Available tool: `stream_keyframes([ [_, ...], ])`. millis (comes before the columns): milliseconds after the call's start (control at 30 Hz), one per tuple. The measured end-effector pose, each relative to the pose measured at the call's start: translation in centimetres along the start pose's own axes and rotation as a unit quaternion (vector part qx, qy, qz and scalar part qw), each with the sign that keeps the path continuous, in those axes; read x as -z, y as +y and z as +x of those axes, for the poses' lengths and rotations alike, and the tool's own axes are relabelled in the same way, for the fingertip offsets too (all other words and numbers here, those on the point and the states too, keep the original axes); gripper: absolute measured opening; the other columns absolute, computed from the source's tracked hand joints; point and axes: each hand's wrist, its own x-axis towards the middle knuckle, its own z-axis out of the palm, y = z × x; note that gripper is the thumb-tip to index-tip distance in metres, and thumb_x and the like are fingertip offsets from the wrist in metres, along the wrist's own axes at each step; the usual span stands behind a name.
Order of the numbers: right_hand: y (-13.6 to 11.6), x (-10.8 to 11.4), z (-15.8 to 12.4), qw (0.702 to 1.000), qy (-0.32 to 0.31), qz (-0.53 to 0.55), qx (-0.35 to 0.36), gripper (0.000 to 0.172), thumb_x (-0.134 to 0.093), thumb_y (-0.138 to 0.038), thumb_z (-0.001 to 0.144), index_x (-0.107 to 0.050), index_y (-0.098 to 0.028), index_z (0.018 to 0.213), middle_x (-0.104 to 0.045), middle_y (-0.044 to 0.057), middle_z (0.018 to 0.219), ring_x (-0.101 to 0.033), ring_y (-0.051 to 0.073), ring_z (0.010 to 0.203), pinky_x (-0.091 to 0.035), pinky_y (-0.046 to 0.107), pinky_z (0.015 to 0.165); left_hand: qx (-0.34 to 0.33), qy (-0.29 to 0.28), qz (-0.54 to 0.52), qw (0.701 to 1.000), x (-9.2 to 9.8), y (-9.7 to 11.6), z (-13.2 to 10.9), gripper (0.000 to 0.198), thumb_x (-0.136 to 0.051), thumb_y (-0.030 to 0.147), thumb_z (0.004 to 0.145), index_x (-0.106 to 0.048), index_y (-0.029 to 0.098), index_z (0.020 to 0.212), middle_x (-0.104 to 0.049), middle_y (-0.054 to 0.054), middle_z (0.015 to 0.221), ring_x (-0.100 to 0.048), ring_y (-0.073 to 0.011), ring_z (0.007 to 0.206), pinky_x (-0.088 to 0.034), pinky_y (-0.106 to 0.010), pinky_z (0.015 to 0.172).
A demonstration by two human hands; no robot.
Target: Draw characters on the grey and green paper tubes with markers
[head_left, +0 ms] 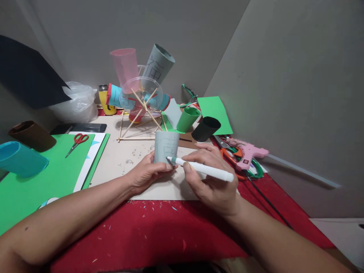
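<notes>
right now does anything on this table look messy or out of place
Paper scraps litter the red tablecloth in front of the board, like unswept cuttings. At right, the pink glue gun lies jumbled with an orange handle. The grey tube against the white marker shows no damage.

A plain grey far wall (193, 30) meets a grey right wall (307, 98) at a corner, its edge slanting down toward the table (136, 235). The tabletop is red, reaching close to both walls. At the near right, beyond its edge, lies a pale surface (335, 233), hard to identify. The light is dim, with darker shade at far left.
</notes>
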Motion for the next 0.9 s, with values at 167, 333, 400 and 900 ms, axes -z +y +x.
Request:
stream_keyframes([
  [167, 0.01, 0.11, 0.01, 1.000, 0.021, -0.013, -0.004, 0.011, -0.059, -0.011, 0.087, -0.058, -0.022, 0.087, -0.071, -0.001, 0.072, -0.065, 0.015, 0.062, -0.051, 0.042, 0.084, 0.005, 0.001, -0.026, 1.000, -0.05, 0.12, -0.08, 0.034, -0.082, 0.015, 0.063, -0.065, 0.016, 0.092, -0.070, -0.003, 0.086, -0.064, -0.0166, 0.086, -0.047, -0.037, 0.095],
  [333, -0.04, 0.24, 0.01, 0.999, 0.030, -0.023, -0.006, 0.012, -0.059, -0.011, 0.087, -0.057, -0.023, 0.085, -0.069, -0.002, 0.071, -0.064, 0.016, 0.064, -0.050, 0.040, 0.084, 0.011, -0.010, -0.036, 0.999, 0.09, 0.22, -0.12, 0.034, -0.080, 0.015, 0.064, -0.068, 0.014, 0.096, -0.071, -0.005, 0.092, -0.066, -0.0186, 0.092, -0.047, -0.038, 0.099],
  [400, -0.03, 0.28, 0.04, 0.999, 0.034, -0.026, -0.011, 0.011, -0.058, -0.012, 0.087, -0.056, -0.023, 0.084, -0.068, -0.003, 0.070, -0.064, 0.016, 0.064, -0.049, 0.040, 0.084, 0.014, -0.015, -0.042, 0.999, 0.15, 0.25, -0.13, 0.035, -0.080, 0.014, 0.064, -0.068, 0.014, 0.097, -0.072, -0.005, 0.094, -0.067, -0.0194, 0.094, -0.047, -0.040, 0.101],
  [900, 0.19, 0.49, 0.17, 0.998, 0.051, -0.041, -0.017, 0.012, -0.058, -0.013, 0.087, -0.056, -0.025, 0.085, -0.068, -0.004, 0.069, -0.063, 0.016, 0.065, -0.050, 0.039, 0.083, 0.025, -0.038, -0.064, 0.997, 0.80, 0.24, -0.22, 0.040, -0.078, 0.017, 0.066, -0.069, 0.011, 0.104, -0.072, -0.009, 0.105, -0.066, -0.0235, 0.105, -0.043, -0.045, 0.109],
])
